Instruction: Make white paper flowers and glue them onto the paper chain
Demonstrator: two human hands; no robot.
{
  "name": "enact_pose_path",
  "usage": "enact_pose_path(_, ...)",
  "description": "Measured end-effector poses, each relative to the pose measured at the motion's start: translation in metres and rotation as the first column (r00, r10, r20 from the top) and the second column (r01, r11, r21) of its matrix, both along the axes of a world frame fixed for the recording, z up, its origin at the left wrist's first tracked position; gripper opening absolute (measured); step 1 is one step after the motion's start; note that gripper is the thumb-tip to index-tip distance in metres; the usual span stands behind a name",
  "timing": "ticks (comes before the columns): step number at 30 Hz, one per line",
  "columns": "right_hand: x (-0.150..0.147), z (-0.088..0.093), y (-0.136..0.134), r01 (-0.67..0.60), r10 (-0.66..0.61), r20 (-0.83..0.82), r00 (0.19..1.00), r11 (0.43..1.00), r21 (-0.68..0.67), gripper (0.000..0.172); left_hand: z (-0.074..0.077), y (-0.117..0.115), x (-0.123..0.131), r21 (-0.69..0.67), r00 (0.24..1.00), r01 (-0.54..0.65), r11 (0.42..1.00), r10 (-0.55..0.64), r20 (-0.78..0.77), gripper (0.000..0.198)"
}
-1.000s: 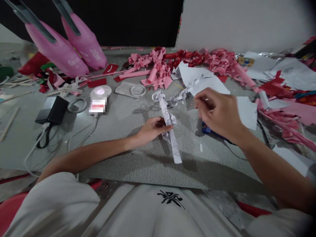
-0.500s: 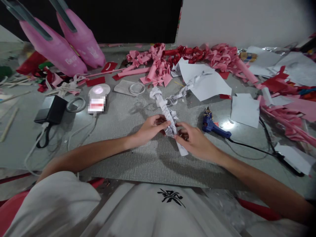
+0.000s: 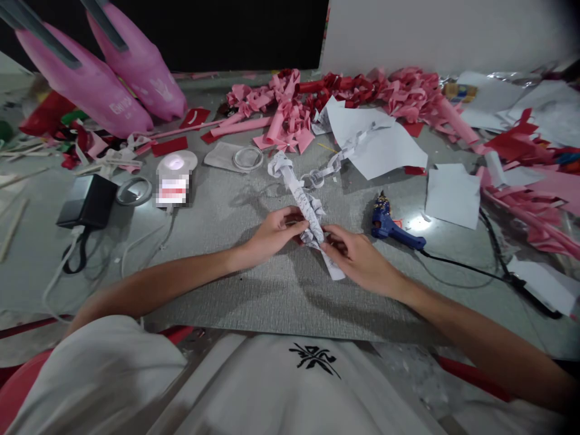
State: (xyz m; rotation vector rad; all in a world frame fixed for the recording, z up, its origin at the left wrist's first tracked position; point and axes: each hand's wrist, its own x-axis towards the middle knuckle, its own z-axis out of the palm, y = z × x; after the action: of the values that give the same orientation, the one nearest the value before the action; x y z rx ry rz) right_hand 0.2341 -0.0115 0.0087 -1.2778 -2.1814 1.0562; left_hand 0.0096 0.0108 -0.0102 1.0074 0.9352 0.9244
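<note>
Head view shows a rolled white paper tube marked with dark, unreadable writing point(image 3: 302, 200) over the grey textured tabletop point(image 3: 217, 296), the left hand's point(image 3: 276, 232) thumb and fingers clamped on its middle and the right hand's point(image 3: 360, 257) fingertips pinched on it lower down. One second ago the right hand was raised well apart from it, partly covering the blue glue gun point(image 3: 394, 231), now uncovered. Farther out, two pink plastic bottles point(image 3: 86, 84) bear white lettering too blurred to read.

Both hands point(image 3: 273, 235) point(image 3: 361, 257) grip a white paper roll point(image 3: 297, 196) (a blue glue gun point(image 3: 386, 226) lies nearby).
</note>
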Motion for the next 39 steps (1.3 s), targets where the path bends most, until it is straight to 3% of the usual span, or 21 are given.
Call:
enact_pose_path(4,0.001,0.002,-0.001,0.014,-0.015,0.023,1.0,0.998,0.067,0.028,-0.003,0.002,-0.001,0.037,1.0,0.006,0.999,-0.006,0.014,0.04)
enact_pose_path(8,0.005,-0.001,-0.001,-0.059,0.051,0.048,0.998,0.981,0.185,0.028,-0.009,0.001,-0.003,0.083,0.999,-0.021,0.996,0.024,-0.035,0.041)
enact_pose_path(11,0.006,-0.006,0.004,-0.002,0.004,-0.005,1.0,0.952,0.306,0.034,-0.01,-0.001,-0.003,0.079,0.997,0.019,0.997,-0.013,-0.073,0.042)
enact_pose_path(15,0.006,-0.013,0.015,0.124,-0.086,-0.126,0.988,0.934,0.336,0.048,-0.006,-0.004,-0.002,0.075,0.992,0.104,0.992,-0.097,-0.082,0.042)
enact_pose_path(23,0.0,-0.017,0.015,0.115,-0.062,-0.135,0.989,0.897,0.428,0.031,-0.005,-0.005,-0.001,0.082,0.991,0.123,0.989,-0.118,-0.063,0.038)
enact_pose_path(31,0.001,-0.022,0.013,0.073,0.009,-0.155,0.988,0.853,0.517,0.045,-0.007,-0.002,-0.002,0.146,0.988,0.148,0.978,-0.139,-0.07,0.038)
enact_pose_path(34,-0.002,-0.022,0.01,0.112,-0.015,-0.214,0.977,0.887,0.448,0.059,-0.009,0.0,-0.003,0.183,0.992,0.117,0.976,-0.105,-0.073,0.04)
enact_pose_path(36,-0.004,-0.02,0.006,0.157,-0.092,-0.228,0.969,0.946,0.284,0.076,-0.009,0.002,-0.004,0.207,0.994,0.084,0.975,-0.068,-0.081,0.04)
enact_pose_path(37,-0.004,-0.018,0.005,0.17,-0.128,-0.222,0.967,0.969,0.181,0.078,-0.009,0.003,-0.004,0.22,0.995,0.073,0.973,-0.054,-0.089,0.039)
enact_pose_path(39,-0.004,-0.015,0.003,0.19,-0.184,-0.212,0.96,0.982,0.007,0.065,-0.009,0.004,-0.004,0.247,0.994,0.058,0.967,-0.032,-0.107,0.038)
